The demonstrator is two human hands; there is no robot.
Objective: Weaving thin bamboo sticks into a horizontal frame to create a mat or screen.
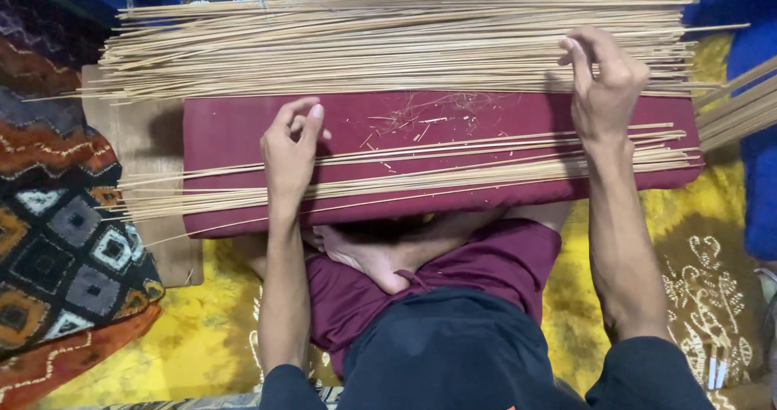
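While thin sticks [405,38] lie ahead, the right hand [603,78] touches them.

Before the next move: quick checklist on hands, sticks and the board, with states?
1. Left hand on the near row of sticks: ok, fingers rest on it at the left part of the maroon board.
2. Right hand on the far pile of sticks: ok, fingers curl over its right end.
3. Near row lying flat on the board: ok, though ends overhang both sides.
4. Far pile tidy: not ok, the left ends are splayed and uneven.
5. Board surface clean between the rows: not ok, thin splinters lie scattered mid-board.
6. Board support steady: cannot tell, its near edge hides what holds it up.
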